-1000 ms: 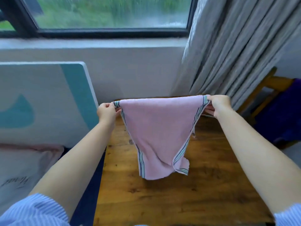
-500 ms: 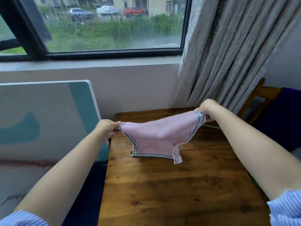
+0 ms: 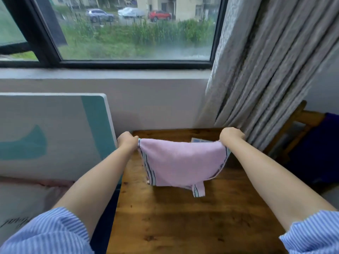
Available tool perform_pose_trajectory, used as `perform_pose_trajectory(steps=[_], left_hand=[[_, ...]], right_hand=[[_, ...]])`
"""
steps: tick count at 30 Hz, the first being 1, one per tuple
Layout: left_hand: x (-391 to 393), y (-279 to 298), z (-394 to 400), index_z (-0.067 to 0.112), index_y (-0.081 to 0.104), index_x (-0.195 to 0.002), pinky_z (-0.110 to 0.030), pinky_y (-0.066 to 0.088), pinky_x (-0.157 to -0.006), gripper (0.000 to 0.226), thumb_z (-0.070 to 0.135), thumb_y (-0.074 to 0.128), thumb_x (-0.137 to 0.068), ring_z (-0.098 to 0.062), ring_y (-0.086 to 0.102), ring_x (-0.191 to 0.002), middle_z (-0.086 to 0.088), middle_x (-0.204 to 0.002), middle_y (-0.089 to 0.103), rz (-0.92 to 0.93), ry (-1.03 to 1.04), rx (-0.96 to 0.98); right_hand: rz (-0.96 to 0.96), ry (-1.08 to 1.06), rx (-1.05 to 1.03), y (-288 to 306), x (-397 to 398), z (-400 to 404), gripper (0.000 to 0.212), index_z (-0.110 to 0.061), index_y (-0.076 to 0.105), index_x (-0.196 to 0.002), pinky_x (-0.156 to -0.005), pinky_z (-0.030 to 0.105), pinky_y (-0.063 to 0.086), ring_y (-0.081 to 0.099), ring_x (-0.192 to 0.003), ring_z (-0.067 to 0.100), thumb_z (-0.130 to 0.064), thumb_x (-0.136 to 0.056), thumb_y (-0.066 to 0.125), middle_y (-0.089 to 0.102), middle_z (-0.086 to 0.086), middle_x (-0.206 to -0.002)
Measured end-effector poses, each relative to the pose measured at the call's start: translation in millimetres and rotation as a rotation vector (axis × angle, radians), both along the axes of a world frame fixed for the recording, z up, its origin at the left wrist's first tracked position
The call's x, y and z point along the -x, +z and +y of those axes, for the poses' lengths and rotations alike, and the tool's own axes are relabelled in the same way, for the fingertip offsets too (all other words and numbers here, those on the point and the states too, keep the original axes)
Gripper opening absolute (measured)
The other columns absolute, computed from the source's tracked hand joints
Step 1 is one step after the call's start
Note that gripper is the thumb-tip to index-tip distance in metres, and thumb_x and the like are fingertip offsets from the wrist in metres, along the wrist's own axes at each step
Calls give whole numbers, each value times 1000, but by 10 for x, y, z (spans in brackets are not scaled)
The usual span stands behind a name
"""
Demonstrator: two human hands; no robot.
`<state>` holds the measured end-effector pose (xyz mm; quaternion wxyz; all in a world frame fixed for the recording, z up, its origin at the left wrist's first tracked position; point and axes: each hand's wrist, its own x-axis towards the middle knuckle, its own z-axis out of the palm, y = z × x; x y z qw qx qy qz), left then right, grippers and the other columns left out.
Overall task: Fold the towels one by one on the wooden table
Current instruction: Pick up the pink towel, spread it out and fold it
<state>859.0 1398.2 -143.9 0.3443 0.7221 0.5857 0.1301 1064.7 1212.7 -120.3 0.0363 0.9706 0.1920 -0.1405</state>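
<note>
A pink towel (image 3: pixel 181 162) with striped edges hangs stretched between my two hands over the far part of the wooden table (image 3: pixel 183 220). My left hand (image 3: pixel 127 141) pinches its left top corner and my right hand (image 3: pixel 231 135) grips its right top corner. The towel's lower edge droops onto the table, with one striped corner flapping down at the bottom. A bit of another light folded cloth (image 3: pixel 200 140) peeks out behind the towel's top edge.
A grey curtain (image 3: pixel 266 70) hangs at the table's far right corner. A white and teal board (image 3: pixel 55 129) leans at the left, beside the table. A wooden chair (image 3: pixel 302 125) with dark blue cloth stands right. The window wall is behind.
The towel has been lowered from hanging full length in the air to the table's far part, its lower edge now lying on the wood. Both hands moved forward and down.
</note>
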Motion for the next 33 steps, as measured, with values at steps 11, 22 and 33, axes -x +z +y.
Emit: perform_pose_trajectory(steps=[11,22,33], left_hand=[[-68,440,181,8,42,-70,-34,36,-70,26,16,49,-94,-22,42,-78,-11,-78,48,-451,133,-344],[717,-818,-392,-3,64,-91,-34,49,-74,27,21,51,-90,-32,62,-92,-18,-97,67,657,-533,118],[799,-1431,-851,1,51,-123,-28,47,-70,37,25,44,-97,-26,59,-97,-13,-111,58,799,-711,325]], right_hand=[[-235,149,-251,694,-236,329,31,-4,58,-116,-93,36,43,50,-118,36,-14,-97,36,53,20,-128],[279,191,346,-985,494,-409,39,1,48,-127,-96,39,44,49,-122,31,-9,-90,46,48,15,-135],[553,173,438,-1523,826,-940,31,-5,45,-65,-47,20,32,39,-52,15,-8,-94,36,42,6,-64]])
